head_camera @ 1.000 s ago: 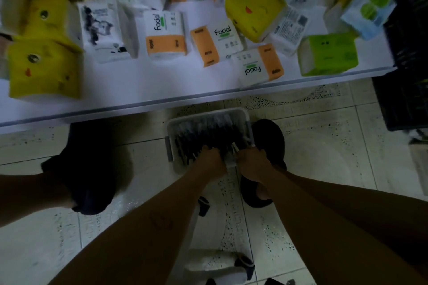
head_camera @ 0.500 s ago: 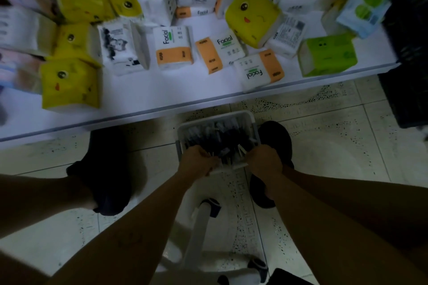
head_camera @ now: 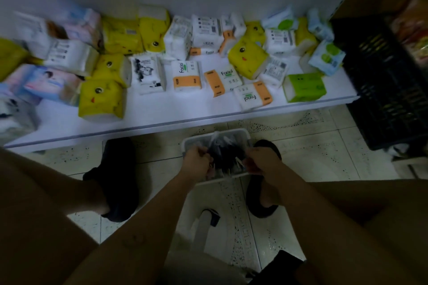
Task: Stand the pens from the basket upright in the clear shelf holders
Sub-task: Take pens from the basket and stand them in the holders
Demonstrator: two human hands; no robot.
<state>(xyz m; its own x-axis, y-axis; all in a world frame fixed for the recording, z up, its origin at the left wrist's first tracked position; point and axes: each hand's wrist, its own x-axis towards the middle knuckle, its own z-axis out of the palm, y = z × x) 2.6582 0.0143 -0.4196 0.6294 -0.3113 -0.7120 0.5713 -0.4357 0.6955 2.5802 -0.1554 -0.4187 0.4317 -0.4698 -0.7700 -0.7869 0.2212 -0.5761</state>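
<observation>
White basket (head_camera: 240, 133) of dark pens (head_camera: 225, 152), at 6 o'clock of the shelf (head_camera: 162, 109): left hand (head_camera: 196, 164) and right hand (head_camera: 259, 162), earlier together mid-rim, now at 8 and 4 o'clock, each grip closed on its rim.

Bare-armed and bare-legged, the person wears a black slip-on left shoe (head_camera: 117, 169) and right shoe (head_camera: 253, 202).

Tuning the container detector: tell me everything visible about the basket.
The basket is a pale, rectangular tub with rounded corners, plastic by its look. It appears to sit on the tiled floor just before the edge of the white shelf, between the person's dark shoes. It is packed with dark pens, some seemingly in clear wrap. The left hand and right hand curl at its near corners, hiding the rim there; whether they grip rim or pens is unclear.
</observation>
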